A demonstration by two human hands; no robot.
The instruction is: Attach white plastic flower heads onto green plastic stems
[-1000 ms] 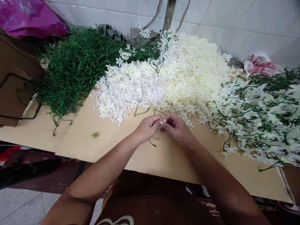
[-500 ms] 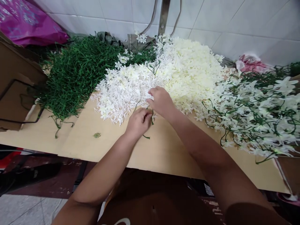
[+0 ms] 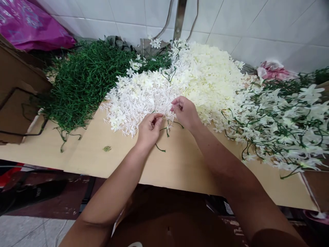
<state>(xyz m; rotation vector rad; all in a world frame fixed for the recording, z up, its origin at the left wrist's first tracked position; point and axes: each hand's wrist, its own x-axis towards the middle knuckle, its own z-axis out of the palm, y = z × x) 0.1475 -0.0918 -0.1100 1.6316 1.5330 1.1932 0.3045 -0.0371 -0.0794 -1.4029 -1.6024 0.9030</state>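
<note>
The bare left hand and bare right hand were extended forward, fingers curled nearly closed near heaped white thin-stemmed artificial flowers, any grip unclear.

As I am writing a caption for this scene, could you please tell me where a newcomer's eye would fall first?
Probably on the large heap of white and cream flowers in the middle, near the wall. Next would come the dark green tangle of stems to its left, then the bright purple bag in the upper left corner.
</note>
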